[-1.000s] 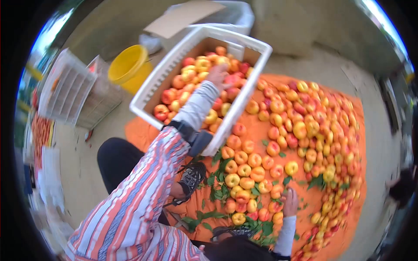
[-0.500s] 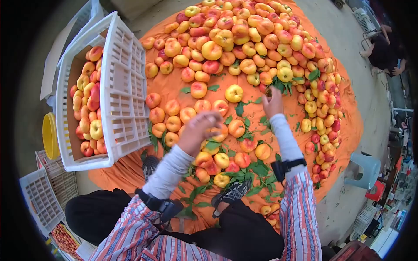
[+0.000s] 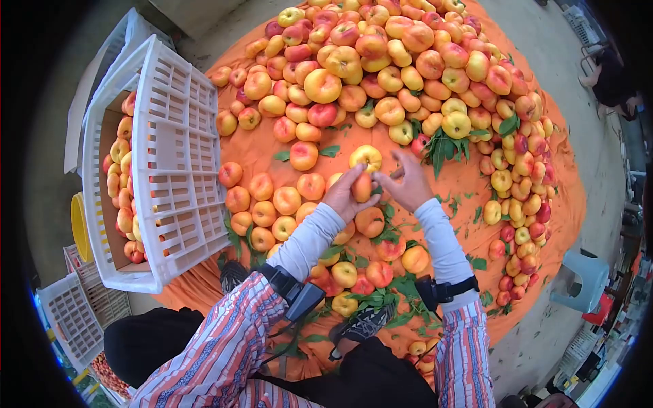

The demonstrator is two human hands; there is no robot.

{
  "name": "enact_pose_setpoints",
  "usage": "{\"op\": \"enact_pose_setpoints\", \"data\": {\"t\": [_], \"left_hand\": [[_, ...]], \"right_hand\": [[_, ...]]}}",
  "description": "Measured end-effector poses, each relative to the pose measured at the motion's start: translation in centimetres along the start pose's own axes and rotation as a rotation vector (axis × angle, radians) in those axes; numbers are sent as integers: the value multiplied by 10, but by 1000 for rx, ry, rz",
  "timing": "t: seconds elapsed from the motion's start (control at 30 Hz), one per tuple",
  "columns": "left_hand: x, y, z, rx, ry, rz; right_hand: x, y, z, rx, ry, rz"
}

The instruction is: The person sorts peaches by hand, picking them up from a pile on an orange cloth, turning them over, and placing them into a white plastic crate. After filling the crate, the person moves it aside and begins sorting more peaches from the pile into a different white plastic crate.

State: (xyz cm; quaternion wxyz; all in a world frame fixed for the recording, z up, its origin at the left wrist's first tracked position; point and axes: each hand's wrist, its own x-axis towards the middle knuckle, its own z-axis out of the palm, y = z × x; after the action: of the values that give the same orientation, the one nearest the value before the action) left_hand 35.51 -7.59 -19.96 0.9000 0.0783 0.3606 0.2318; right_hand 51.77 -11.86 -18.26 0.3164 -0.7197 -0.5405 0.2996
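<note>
My left hand (image 3: 345, 197) is closed around a flat peach (image 3: 362, 187), orange-red on the side that shows. Just to its right, my right hand (image 3: 412, 187) has thumb and forefinger apart, pointing toward that peach; I see nothing held in it. A yellow peach (image 3: 366, 157) lies on the orange cloth (image 3: 435, 224) just beyond my hands. Loose orange peaches (image 3: 284, 200) are grouped left of my left wrist, and green leaves (image 3: 445, 149) lie beyond my right hand.
A big heap of peaches (image 3: 381, 54) covers the cloth's far side and curves down the right. At left, a white plastic crate (image 3: 178, 156) lined with cardboard holds peaches. A yellow bucket (image 3: 81, 228), a light-blue stool (image 3: 581, 280) and a person (image 3: 612, 81) are at the sides.
Both hands have come together near the middle of the cloth. My left hand, blurred before, now holds a peach. My right hand has moved down and left, away from the heap's edge.
</note>
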Motion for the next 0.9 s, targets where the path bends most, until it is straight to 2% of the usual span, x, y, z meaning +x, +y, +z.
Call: {"op": "enact_pose_setpoints", "data": {"t": [0.13, 0.2, 0.3, 0.37, 0.43, 0.5, 0.53, 0.57, 0.67, 0.77, 0.87, 0.9], "left_hand": [[1, 2, -14, -42, 99, -105], [0, 8, -3, -1, 171, -40], [21, 28, 13, 140, 152, 83], [50, 40, 21, 498, 95, 249], [88, 44, 27, 1090, 227, 599], [108, 46, 36, 1484, 281, 754], [112, 44, 39, 1681, 304, 825], [106, 44, 45, 1719, 297, 604], [84, 44, 54, 1970, 270, 451], [83, 48, 55, 2032, 310, 439], [76, 60, 52, 2075, 348, 381], [74, 62, 52, 2141, 345, 329]], "right_hand": [[62, 12, -4, -418, 521, -29], [94, 23, -8, -481, 593, -63], [119, 28, -12, -556, 435, 49], [118, 25, -17, -534, 417, 42], [110, 28, -16, -501, 417, 26], [99, 40, -7, -457, 432, -3], [95, 48, -2, -231, 414, 45], [89, 58, 5, -5, 393, 96], [69, 64, 9, 518, 311, 256], [55, 59, 2, 1014, 181, 444], [31, 54, -4, 1440, 112, 411], [25, 50, -6, 1470, 122, 396]]}}
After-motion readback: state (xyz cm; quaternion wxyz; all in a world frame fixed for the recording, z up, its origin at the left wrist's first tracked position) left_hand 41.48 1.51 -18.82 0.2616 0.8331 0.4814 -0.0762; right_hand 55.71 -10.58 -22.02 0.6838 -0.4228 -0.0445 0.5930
